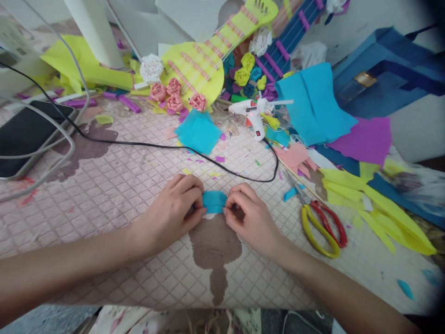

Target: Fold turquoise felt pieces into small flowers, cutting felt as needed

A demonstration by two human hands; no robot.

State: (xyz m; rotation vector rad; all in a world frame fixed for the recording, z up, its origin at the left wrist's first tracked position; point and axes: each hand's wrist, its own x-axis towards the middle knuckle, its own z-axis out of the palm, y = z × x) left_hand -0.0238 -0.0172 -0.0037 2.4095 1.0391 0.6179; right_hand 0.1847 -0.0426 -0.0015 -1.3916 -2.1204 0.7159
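Note:
A small piece of blue paper [214, 202], with a crease along its length, is stretched between my two hands just above the patterned tablecloth. My left hand [177, 204] pinches its left end between thumb and fingers. At the right end, my right hand [252, 218] grips it the same way. Beyond my hands lies a loose stack of blue paper squares [199, 131]. To the right, scissors [321, 222] with one yellow and one red handle rest on the cloth.
A white glue gun [255, 116] stands at the back, its black cord [149, 144] crossing the table. Behind are a yellow paper guitar [200, 65] with pink paper roses [174, 95], and blue sheets [313, 104]. A dark phone-like device [29, 134] lies left, yellow paper [378, 208] right.

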